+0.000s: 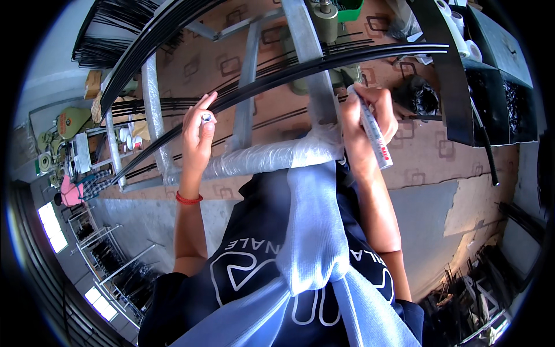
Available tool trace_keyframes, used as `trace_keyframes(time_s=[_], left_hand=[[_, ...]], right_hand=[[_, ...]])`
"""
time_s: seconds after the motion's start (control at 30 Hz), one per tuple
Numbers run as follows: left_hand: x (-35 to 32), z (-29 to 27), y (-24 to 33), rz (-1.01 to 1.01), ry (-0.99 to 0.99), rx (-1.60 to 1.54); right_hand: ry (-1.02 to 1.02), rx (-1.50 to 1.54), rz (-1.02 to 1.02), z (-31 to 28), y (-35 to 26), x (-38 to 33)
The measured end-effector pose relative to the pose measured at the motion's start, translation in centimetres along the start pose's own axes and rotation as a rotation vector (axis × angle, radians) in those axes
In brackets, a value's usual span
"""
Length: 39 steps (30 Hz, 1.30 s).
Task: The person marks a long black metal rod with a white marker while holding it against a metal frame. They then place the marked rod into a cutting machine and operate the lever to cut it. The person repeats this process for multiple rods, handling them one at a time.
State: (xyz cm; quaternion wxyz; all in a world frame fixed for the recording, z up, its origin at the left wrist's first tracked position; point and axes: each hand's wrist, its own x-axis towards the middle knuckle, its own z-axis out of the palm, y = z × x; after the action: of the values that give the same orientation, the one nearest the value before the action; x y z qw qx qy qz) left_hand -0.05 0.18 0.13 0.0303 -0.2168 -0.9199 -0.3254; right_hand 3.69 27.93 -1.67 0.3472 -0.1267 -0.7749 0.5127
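Observation:
A bundle of long thin black strips (272,82) runs in a curve across a metal frame (248,87). At the left part of the bundle, my left hand (198,130) is closed around the strips, fingers on the far side and thumb on the near side. A small pale round thing (206,117) shows at its fingers; whether it is a ring or a cap I cannot tell. My right hand (376,113) grips a white marker pen (376,136) with red print, its upper end close below the strips. The pen's tip is hard to make out.
A rail wrapped in clear plastic (260,159) lies right before my body. More black strips (110,43) hang at the far left. On the right stand a black box-shaped holder (500,104) and white rolls (457,23). A person in pink (72,191) is at the left.

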Motion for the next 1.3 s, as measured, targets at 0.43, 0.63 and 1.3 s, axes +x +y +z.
trace_keyframes(time_s=[0.43, 0.63, 1.3], left_hand=[[-0.1, 0.0, -0.1, 0.017, -0.001, 0.022], [-0.2, 0.0, 0.2, -0.056, 0.0, -0.014], [-0.2, 0.1, -0.3, -0.005, -0.007, 0.031]], right_hand=[[-0.123, 0.147, -0.236, -2.3, 2.9, 4.2], [-0.1, 0.02, -0.302, -1.0, 2.4, 2.0], [-0.069, 0.043, -0.281, 1.4, 1.5, 0.2]])
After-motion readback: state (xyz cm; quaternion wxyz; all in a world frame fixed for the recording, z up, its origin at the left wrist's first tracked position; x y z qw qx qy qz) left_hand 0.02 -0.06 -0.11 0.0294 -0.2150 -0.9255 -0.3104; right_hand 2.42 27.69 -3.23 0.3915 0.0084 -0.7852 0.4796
